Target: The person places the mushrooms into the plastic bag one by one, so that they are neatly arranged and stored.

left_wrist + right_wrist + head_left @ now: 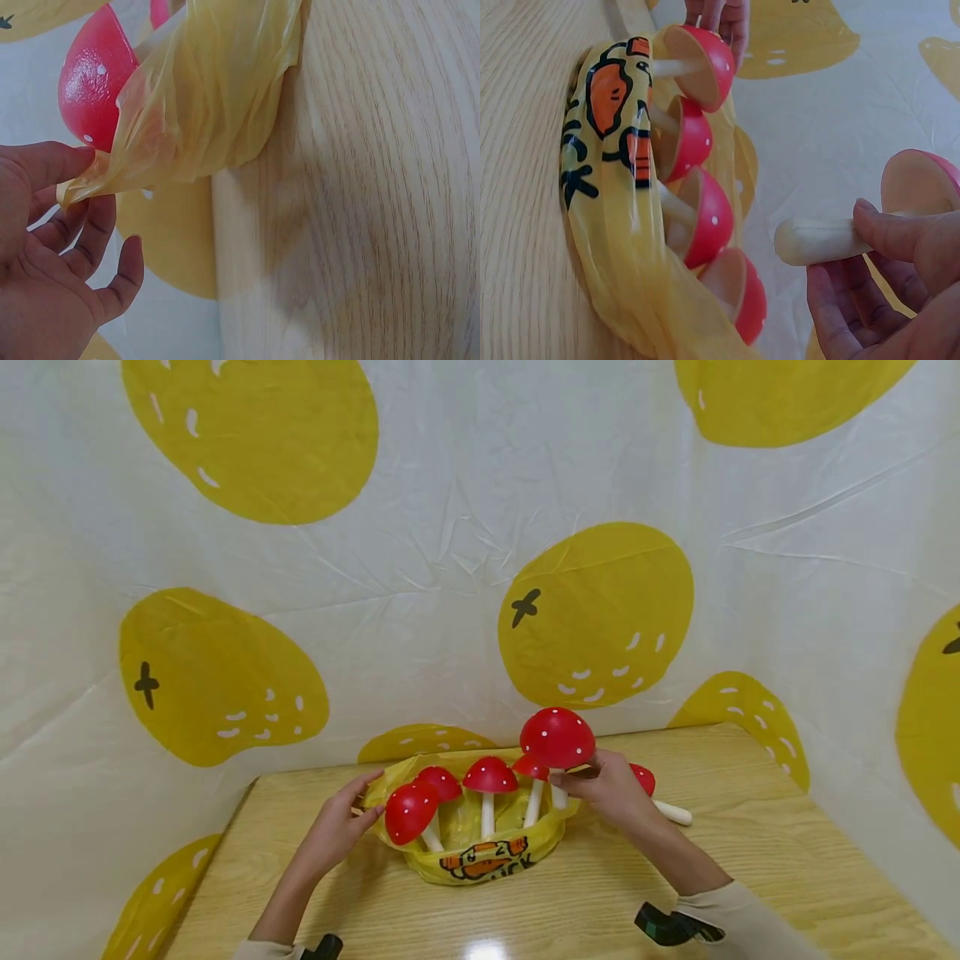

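A yellow plastic bag (498, 867) with an orange cartoon print sits on the table, its mouth spread wide. Several toy mushrooms (491, 776) with red, white-dotted caps and pale stems stand or lean inside it. My left hand (341, 827) pinches the bag's rim at its left side; the left wrist view shows the film (217, 90) between thumb and fingers. By its stem, my right hand (611, 789) holds another toy mushroom (557, 738) above the bag's right end. In the right wrist view this stem (821, 240) lies between thumb and fingers, apart from the bag.
One more toy mushroom (671, 811) lies on the wooden table (780, 843) right of the bag, partly behind my right forearm. A white sheet (420, 635) printed with yellow fruit hangs behind and beside the table.
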The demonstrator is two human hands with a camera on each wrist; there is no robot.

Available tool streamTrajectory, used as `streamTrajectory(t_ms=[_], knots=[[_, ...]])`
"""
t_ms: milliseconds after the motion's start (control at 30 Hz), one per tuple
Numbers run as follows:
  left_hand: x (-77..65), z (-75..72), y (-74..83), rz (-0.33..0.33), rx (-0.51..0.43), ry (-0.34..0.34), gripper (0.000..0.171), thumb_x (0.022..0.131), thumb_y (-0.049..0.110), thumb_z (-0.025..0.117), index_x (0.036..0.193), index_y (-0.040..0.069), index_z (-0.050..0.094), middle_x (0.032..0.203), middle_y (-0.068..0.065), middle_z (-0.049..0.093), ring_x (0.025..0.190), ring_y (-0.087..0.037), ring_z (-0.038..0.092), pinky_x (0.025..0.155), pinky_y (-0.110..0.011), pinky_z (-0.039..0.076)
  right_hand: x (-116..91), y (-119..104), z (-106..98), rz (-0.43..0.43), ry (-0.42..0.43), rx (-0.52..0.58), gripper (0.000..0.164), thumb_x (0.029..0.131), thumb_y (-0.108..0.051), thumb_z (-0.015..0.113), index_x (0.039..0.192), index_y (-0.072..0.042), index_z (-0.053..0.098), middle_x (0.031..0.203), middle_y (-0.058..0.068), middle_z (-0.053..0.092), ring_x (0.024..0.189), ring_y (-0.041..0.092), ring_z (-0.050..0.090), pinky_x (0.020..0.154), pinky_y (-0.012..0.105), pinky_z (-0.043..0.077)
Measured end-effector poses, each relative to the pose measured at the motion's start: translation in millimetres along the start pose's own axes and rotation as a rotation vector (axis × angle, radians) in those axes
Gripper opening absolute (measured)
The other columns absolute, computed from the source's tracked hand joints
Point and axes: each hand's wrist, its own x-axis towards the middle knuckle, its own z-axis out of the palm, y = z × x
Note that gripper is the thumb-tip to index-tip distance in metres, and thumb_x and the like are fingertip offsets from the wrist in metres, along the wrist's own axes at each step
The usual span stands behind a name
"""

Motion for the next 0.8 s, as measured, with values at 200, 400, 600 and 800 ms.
streamTrajectory(t_ms=[200,400,600,800], knots=[[-0.9,-0.6,-0.2,-0.008,0.006,0.005,0.053,0.093,0.001,0.07,0.144,0.007,0.055,0.103,-0.009,0.063,0.089,-0.021,0.06,0.068,-0.024,0.055,14,1,24,-0.012,-0.018,0.02,0.036,0.09,-0.014,0.078,0.122,-0.001,0.067,0.11,0.012,0.073,0.096,0.025,0.064,0.081,0.03,0.054],[0.3,-1.2,-0.2,-0.011,0.016,0.004,0.052,0.094,0.0,0.069,0.144,0.008,0.056,0.107,-0.009,0.064,0.092,-0.021,0.058,0.07,-0.024,0.054,24,6,46,-0.01,-0.041,0.033,0.032,0.09,-0.013,0.077,0.118,0.0,0.068,0.106,0.013,0.073,0.09,0.022,0.063,0.08,0.031,0.056],[1.2,-1.8,-0.6,0.008,0.032,0.011,0.052,0.093,0.0,0.069,0.143,0.006,0.056,0.109,-0.009,0.066,0.093,-0.021,0.058,0.072,-0.024,0.054,29,10,67,-0.025,-0.036,0.027,0.028,0.09,-0.014,0.078,0.114,-0.001,0.071,0.104,0.013,0.073,0.086,0.021,0.064,0.076,0.032,0.057],[0.9,-2.2,-1.9,0.014,0.04,0.016,0.052,0.093,-0.002,0.069,0.143,0.005,0.057,0.111,-0.009,0.066,0.091,-0.021,0.059,0.071,-0.024,0.055,32,15,88,-0.028,-0.049,0.065,0.031,0.09,-0.012,0.077,0.119,-0.002,0.072,0.11,0.014,0.073,0.09,0.023,0.065,0.078,0.038,0.06]])
